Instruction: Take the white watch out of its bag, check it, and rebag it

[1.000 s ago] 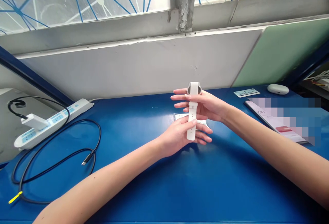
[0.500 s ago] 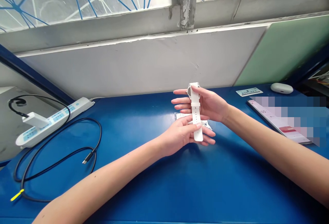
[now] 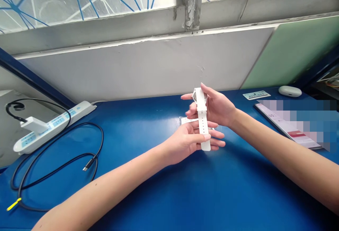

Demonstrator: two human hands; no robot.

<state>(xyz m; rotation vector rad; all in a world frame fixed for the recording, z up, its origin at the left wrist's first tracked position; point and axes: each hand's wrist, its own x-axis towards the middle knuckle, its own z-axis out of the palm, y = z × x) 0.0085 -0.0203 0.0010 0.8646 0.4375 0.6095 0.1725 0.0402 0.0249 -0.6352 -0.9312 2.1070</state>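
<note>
Far to the left of the left hand, a white power strip lay along the blue table, with a white charger plugged into it. A black cable looped over the tabletop between the power strip and the left forearm, which crossed above part of it; a yellow tie was fastened on its near side.

The left hand pinched the lower strap of a white watch between thumb and fingers. The watch was held up above the table, spanning both hands, its round case at the upper end. Just beyond the left hand lay a small packet, largely hidden by fingers and strap.

The right hand was around the case end, thumb raised beside it and fingers behind; whether it gripped could not be told. Beyond the right forearm lay a card, then a phone with its screen partly blurred out, and a rounded white case farther back.
</note>
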